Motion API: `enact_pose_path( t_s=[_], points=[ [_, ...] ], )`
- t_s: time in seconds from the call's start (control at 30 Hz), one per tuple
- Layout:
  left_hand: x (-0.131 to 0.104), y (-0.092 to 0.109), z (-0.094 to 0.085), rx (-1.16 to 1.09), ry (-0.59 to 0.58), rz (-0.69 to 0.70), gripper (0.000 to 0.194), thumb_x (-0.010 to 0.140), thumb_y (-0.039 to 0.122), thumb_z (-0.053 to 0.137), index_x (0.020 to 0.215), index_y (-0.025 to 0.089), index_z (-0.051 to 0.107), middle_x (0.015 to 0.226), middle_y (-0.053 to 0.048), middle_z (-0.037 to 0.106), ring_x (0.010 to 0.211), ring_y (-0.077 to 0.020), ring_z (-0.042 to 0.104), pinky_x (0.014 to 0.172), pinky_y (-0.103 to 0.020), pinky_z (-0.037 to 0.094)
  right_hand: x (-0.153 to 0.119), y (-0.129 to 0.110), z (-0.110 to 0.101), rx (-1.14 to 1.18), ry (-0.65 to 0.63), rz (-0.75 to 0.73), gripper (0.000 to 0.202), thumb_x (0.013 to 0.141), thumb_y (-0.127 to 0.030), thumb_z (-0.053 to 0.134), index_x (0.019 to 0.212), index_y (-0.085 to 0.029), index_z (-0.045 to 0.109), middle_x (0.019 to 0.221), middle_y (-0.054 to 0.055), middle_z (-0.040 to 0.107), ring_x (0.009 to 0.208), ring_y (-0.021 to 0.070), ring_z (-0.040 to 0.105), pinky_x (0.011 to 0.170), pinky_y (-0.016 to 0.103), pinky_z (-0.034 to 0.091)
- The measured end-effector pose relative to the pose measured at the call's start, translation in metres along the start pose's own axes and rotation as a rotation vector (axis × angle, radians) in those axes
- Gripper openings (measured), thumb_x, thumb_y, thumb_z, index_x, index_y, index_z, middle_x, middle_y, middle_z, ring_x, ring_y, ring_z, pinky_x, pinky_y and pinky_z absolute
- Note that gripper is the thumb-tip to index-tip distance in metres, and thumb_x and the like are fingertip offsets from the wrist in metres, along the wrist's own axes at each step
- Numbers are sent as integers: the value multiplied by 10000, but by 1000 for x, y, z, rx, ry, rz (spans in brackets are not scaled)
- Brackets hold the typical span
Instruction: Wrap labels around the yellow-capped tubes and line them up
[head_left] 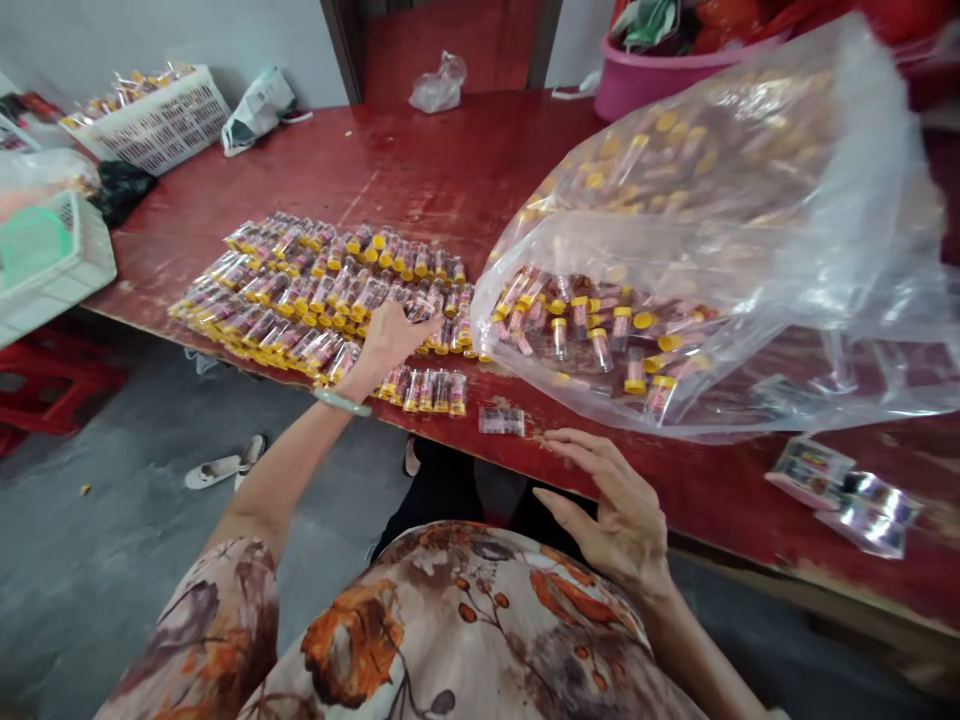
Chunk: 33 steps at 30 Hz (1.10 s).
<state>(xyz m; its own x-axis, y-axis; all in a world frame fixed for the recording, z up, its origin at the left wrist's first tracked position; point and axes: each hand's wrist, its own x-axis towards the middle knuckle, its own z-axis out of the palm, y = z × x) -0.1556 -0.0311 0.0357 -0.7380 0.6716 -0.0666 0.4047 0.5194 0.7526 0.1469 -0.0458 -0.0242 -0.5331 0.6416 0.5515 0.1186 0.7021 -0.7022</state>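
My left hand (394, 338) reaches over rows of small wrapped tubes with yellow caps (292, 290); its fingers touch the tubes near the right end of the pile, and whether they grip one is hidden. My right hand (611, 500) hovers by the table's front edge, fingers apart, holding nothing. A flat clear wrapper (502, 421) lies just left of its fingertips. A short row of wrapped tubes (435, 391) sits along the front edge. To the right, a large clear plastic bag (750, 240) lies open with many loose yellow-capped tubes (600, 348) inside.
The red table (420, 180) bears printed wrappers (844, 495) at the right, a crumpled plastic bag (439, 84) at the back and a pink tub (652, 75). White baskets (161, 120) stand at the left. Red stools (60, 390) and shoes (225, 468) are below.
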Motion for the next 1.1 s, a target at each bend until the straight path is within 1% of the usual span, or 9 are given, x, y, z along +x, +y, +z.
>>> enact_pose_path(
  t_s=[0.1, 0.23, 0.43, 0.5, 0.6, 0.67, 0.73, 0.97, 1.1],
  points=[
    [25, 12, 29, 424, -23, 142, 347, 707, 379, 727, 852, 67, 683, 900, -197, 667, 1031, -371, 609, 840, -393, 447, 1, -5, -2, -31, 10, -24, 312, 815, -228, 673, 1123, -195, 636, 1077, 120, 686, 974, 239, 666, 842, 423, 551],
    [37, 19, 48, 519, 1, 174, 373, 759, 404, 692, 928, 73, 669, 1043, -228, 652, 1106, -384, 571, 876, -400, 437, 7, 0, -17, -84, 17, -50, 247, 817, -193, 652, 1064, -191, 659, 1033, 103, 697, 937, 219, 675, 812, 383, 558],
    [-4, 14, 23, -278, 32, 49, 300, 751, 428, 719, 826, 145, 653, 889, -122, 668, 951, -279, 595, 781, -355, 486, 57, 66, -35, -436, 226, -3, 87, 818, -229, 618, 856, -181, 680, 862, 76, 709, 790, 199, 660, 721, 334, 521],
    [-37, 11, 18, -636, -125, -65, 257, 794, 410, 670, 843, 159, 656, 821, -81, 654, 762, -187, 600, 650, -297, 503, 81, 95, -27, -627, 170, 172, 117, 810, -231, 583, 808, -167, 681, 786, 92, 693, 740, 216, 637, 681, 339, 484],
    [-88, 7, 24, -1120, -393, -419, 124, 763, 238, 678, 820, 130, 662, 767, -58, 649, 669, -134, 612, 608, -253, 530, 106, 127, -9, -784, -14, 360, 199, 783, -195, 569, 921, -120, 693, 837, 155, 688, 745, 254, 627, 679, 368, 450],
    [-113, 5, 34, -1185, -504, -545, 127, 741, 142, 678, 861, 100, 680, 791, -78, 681, 708, -153, 659, 659, -266, 564, 111, 138, -1, -802, -56, 396, 310, 766, -149, 554, 1048, -89, 670, 950, 206, 680, 766, 273, 628, 686, 388, 442],
    [-128, 3, 43, -1194, -555, -527, 186, 751, 135, 699, 932, 88, 692, 842, -101, 713, 765, -184, 693, 724, -296, 583, 109, 140, 0, -813, -68, 424, 419, 739, -120, 555, 1148, -69, 626, 1016, 234, 664, 783, 284, 626, 696, 403, 439],
    [-131, -4, 62, -1165, -535, -395, 283, 649, 279, 852, 827, 112, 708, 798, -81, 736, 741, -209, 713, 706, -330, 599, 98, 125, -19, -904, -294, 518, 362, 754, -207, 523, 1076, -84, 634, 1100, 227, 631, 869, 330, 637, 718, 405, 447],
    [-130, -1, 69, -1158, -430, -440, 347, 523, 230, 912, 775, 114, 703, 701, -44, 715, 652, -168, 686, 640, -286, 590, 92, 128, -25, -676, -89, 552, 414, 669, -224, 566, 1062, -110, 625, 1010, 168, 662, 900, 322, 617, 756, 421, 455]
  ],
)
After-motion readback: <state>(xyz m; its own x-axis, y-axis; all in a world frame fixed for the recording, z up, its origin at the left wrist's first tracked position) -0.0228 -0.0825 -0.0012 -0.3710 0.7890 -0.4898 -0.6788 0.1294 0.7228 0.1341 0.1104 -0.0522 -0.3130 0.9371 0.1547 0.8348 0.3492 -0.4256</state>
